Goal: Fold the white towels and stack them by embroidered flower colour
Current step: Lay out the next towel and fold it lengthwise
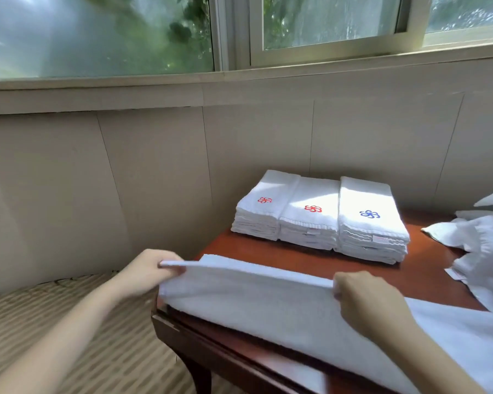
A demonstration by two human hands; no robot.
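Note:
A white towel (256, 305) lies folded lengthwise along the near edge of the red-brown table (302, 261). My left hand (145, 270) pinches its upper left corner, lifted off the table. My right hand (365, 302) grips the same raised edge further right. At the back of the table stand three stacks of folded towels side by side: two with a red flower on top (264, 204) (312, 213) and one with a blue flower (369, 220). No flower shows on the towel I hold.
A heap of unfolded white towels (478, 251) lies at the table's right side. A beige panelled wall and a window run behind the table. A woven mat floor (54, 331) lies left of the table, whose left edge is beside my left hand.

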